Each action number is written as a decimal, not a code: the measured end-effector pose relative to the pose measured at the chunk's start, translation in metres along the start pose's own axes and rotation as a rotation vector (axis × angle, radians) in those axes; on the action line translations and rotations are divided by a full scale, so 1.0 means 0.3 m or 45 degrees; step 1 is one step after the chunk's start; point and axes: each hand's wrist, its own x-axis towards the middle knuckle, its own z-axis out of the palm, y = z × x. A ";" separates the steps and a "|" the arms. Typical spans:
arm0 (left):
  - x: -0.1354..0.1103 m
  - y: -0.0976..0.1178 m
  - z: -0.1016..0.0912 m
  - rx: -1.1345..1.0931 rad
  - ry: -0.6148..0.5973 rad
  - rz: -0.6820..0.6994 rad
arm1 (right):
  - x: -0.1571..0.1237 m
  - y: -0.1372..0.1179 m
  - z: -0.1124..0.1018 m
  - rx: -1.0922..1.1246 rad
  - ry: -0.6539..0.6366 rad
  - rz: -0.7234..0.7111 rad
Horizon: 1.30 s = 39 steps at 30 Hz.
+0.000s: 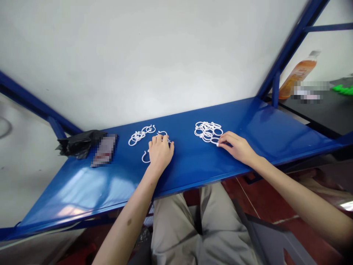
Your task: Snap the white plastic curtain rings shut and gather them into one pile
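My left hand [160,154] lies palm down over white plastic curtain rings, its fingers a little bent and its thumb apart. One open ring [144,157] sticks out at its left, and another [162,132] shows just beyond its fingertips. Farther left sits a small cluster of white rings [136,137], some with open ends. My right hand [234,144] pinches a closed white ring [214,140] between thumb and fingertips, at the near edge of a pile of closed rings [205,129]. What lies under my left palm is hidden.
The rings lie on a blue metal table [187,162] against a white wall. At its left are a black plastic bag [79,143] and a blurred-out flat item [105,150]. Beyond the blue frame on the right, an orange drink bottle [298,75] stands on a dark surface [328,110].
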 end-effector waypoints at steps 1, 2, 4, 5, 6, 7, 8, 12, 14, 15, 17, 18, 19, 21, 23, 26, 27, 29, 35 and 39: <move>0.000 0.001 0.001 0.003 -0.004 0.003 | -0.003 0.005 -0.002 -0.010 -0.002 0.019; 0.000 0.001 0.002 0.004 -0.006 0.007 | -0.004 0.008 -0.001 -0.020 -0.003 0.038; 0.000 0.001 0.000 0.001 -0.016 0.012 | -0.001 0.015 0.005 -0.041 -0.007 0.073; 0.000 0.001 -0.001 -0.005 -0.025 0.015 | 0.000 0.018 0.009 -0.052 -0.012 0.089; 0.001 0.000 -0.003 -0.011 -0.037 0.017 | 0.002 0.021 0.012 -0.059 -0.018 0.103; 0.001 0.001 -0.005 -0.017 -0.051 0.017 | 0.003 0.023 0.016 -0.064 -0.024 0.112; 0.002 0.001 -0.006 -0.020 -0.065 0.014 | 0.004 0.025 0.018 -0.069 -0.028 0.116; 0.002 -0.001 -0.010 -0.024 -0.102 0.007 | 0.006 0.028 0.024 -0.089 -0.047 0.112; 0.002 -0.003 -0.009 -0.031 -0.105 0.009 | 0.008 0.029 0.026 -0.098 -0.054 0.119; 0.002 -0.004 -0.009 -0.032 -0.104 0.011 | 0.009 0.030 0.027 -0.101 -0.057 0.124; 0.002 -0.007 -0.008 -0.028 -0.094 0.012 | 0.013 0.030 0.029 -0.105 -0.057 0.131; 0.003 -0.008 -0.007 -0.023 -0.087 0.012 | 0.014 0.030 0.029 -0.107 -0.055 0.133; 0.003 -0.009 -0.007 -0.018 -0.080 0.013 | 0.015 0.031 0.029 -0.108 -0.056 0.135; 0.003 -0.009 -0.007 -0.007 -0.074 0.012 | 0.016 0.031 0.029 -0.111 -0.059 0.137; 0.003 -0.007 -0.009 0.006 -0.092 0.008 | 0.017 0.031 0.029 -0.113 -0.065 0.136; 0.003 -0.002 -0.015 0.040 -0.132 0.000 | 0.020 0.030 0.031 -0.117 -0.067 0.141; 0.003 0.000 -0.017 0.050 -0.141 0.000 | 0.021 0.029 0.033 -0.119 -0.064 0.144; 0.003 0.004 -0.022 0.060 -0.152 0.001 | 0.025 0.028 0.036 -0.128 -0.057 0.153; 0.005 0.007 -0.029 0.015 -0.126 -0.002 | 0.029 0.022 0.043 -0.168 -0.036 0.167; 0.006 0.008 -0.028 -0.041 -0.071 -0.007 | 0.036 -0.009 0.039 -0.165 0.082 0.142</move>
